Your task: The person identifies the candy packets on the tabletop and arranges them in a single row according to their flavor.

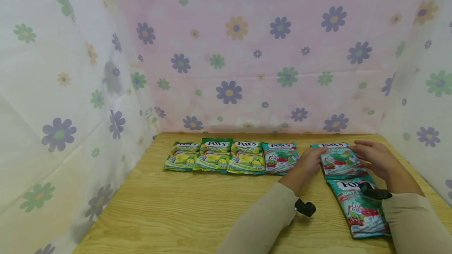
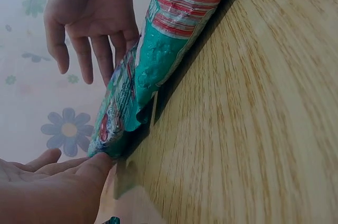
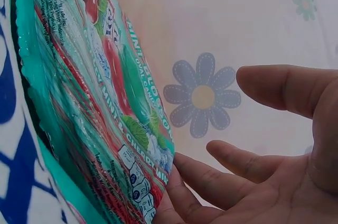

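Note:
Between the two hands lies a teal Fox's Mint Blossom candy packet (image 1: pixel 339 162), its label facing up in the head view. My left hand (image 1: pixel 306 169) touches its left edge; in the left wrist view the fingers of this left hand (image 2: pixel 58 184) look fairly straight against the packet's end. At the opposite edge, my right hand (image 1: pixel 378 162) has its fingertips against the packet. The right wrist view shows this right hand (image 3: pixel 274 155) with thumb spread apart and fingers loosely extended. Part of the packet's left side is hidden by the left fingers.
A second Mint Blossom packet (image 1: pixel 361 211) lies nearer, touching the first and partly under the right wrist. Leftward runs a row of several packets: yellow-green Spring Tea ones (image 1: pixel 213 156) and one Mint Blossom packet (image 1: pixel 280 158). Flowered cloth (image 1: pixel 261 42) surrounds the wooden table (image 1: pixel 197 211).

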Motion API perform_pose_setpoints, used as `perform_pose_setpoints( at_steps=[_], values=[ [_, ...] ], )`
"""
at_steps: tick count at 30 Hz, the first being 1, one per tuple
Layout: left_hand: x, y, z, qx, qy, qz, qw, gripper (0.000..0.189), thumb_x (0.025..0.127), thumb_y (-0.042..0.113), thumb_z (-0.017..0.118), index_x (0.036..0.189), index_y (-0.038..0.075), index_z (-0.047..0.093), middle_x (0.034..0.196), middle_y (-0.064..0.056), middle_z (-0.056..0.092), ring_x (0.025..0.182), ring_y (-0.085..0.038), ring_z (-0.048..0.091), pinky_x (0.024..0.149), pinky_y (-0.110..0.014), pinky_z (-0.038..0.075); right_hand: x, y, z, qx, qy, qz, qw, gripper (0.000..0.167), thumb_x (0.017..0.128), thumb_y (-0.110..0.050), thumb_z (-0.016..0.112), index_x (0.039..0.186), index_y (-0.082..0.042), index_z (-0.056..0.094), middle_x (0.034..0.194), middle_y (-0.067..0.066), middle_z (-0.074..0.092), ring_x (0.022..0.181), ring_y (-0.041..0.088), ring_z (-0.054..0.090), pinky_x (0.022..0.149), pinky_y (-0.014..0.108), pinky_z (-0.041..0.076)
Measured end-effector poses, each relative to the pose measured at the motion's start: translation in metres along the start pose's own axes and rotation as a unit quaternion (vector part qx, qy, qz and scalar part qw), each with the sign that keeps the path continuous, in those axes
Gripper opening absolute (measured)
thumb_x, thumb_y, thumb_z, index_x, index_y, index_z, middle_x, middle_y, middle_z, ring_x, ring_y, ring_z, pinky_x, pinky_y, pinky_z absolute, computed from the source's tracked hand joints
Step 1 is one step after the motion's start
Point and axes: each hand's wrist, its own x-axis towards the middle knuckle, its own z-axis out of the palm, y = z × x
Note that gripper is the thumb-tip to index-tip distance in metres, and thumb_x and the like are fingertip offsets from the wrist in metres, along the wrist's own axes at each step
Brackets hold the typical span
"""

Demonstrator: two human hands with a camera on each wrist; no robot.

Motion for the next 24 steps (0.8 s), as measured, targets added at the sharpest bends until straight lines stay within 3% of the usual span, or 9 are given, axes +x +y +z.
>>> perform_pose_setpoints(
  at_steps=[3, 5, 8, 13, 17, 24],
  values=[
    [0.001, 0.0, -0.002, -0.009, -0.004, 0.011, 0.9999, 0.041, 0.105, 0.032, 0.06, 0.136, 0.005, 0.058, 0.156, -0.016, 0.047, 0.15, -0.042, 0.039, 0.124, -0.054, 0.032, -0.001, -0.003, 0.001, 0.0, 0.0, -0.007, 1.0, 0.086, 0.111, -0.048, 0.04, 0.162, 0.008, 0.0, 0.166, 0.037, 0.005, 0.151, 0.057, 0.016, 0.109, 0.054, 0.047],
    [0.001, 0.001, -0.003, -0.015, -0.006, 0.016, 0.9998, 0.042, 0.105, 0.031, 0.06, 0.137, 0.003, 0.057, 0.157, -0.018, 0.047, 0.15, -0.042, 0.037, 0.124, -0.054, 0.032, -0.001, -0.005, 0.002, -0.003, 0.001, -0.011, 0.9999, 0.086, 0.111, -0.048, 0.041, 0.162, 0.008, 0.0, 0.166, 0.038, 0.005, 0.15, 0.058, 0.017, 0.108, 0.053, 0.048],
    [0.001, 0.003, -0.005, -0.02, -0.013, 0.018, 0.9996, 0.046, 0.106, 0.032, 0.06, 0.141, 0.002, 0.054, 0.159, -0.018, 0.044, 0.152, -0.042, 0.035, 0.124, -0.055, 0.03, 0.0, -0.008, 0.002, -0.002, 0.002, -0.014, 0.9999, 0.088, 0.11, -0.048, 0.043, 0.162, 0.009, 0.0, 0.167, 0.037, 0.004, 0.15, 0.058, 0.018, 0.113, 0.062, 0.04],
    [0.0, 0.007, -0.01, -0.019, -0.03, 0.025, 0.9991, 0.049, 0.105, 0.033, 0.06, 0.144, 0.003, 0.052, 0.16, -0.016, 0.042, 0.153, -0.041, 0.033, 0.124, -0.055, 0.03, 0.0, -0.012, 0.003, 0.003, 0.0, -0.016, 0.9999, 0.088, 0.11, -0.048, 0.044, 0.162, 0.008, 0.0, 0.167, 0.036, 0.003, 0.15, 0.059, 0.017, 0.113, 0.06, 0.042],
    [0.0, 0.009, -0.016, -0.023, -0.038, 0.027, 0.9986, 0.048, 0.106, 0.031, 0.06, 0.144, 0.004, 0.052, 0.159, -0.016, 0.042, 0.15, -0.036, 0.038, 0.123, -0.051, 0.035, -0.001, -0.016, 0.006, 0.005, -0.005, -0.021, 0.9998, 0.087, 0.11, -0.047, 0.044, 0.163, 0.007, 0.0, 0.168, 0.036, 0.002, 0.15, 0.058, 0.017, 0.106, 0.048, 0.051],
    [-0.003, 0.018, -0.025, 0.016, -0.037, 0.036, 0.9986, 0.053, 0.106, 0.034, 0.059, 0.147, 0.002, 0.05, 0.161, -0.017, 0.042, 0.152, -0.038, 0.037, 0.122, -0.053, 0.035, 0.0, -0.022, 0.014, 0.024, -0.01, -0.026, 0.9993, 0.085, 0.111, -0.045, 0.044, 0.163, 0.006, 0.002, 0.167, 0.036, 0.006, 0.151, 0.057, 0.017, 0.111, 0.05, 0.049]
  ],
)
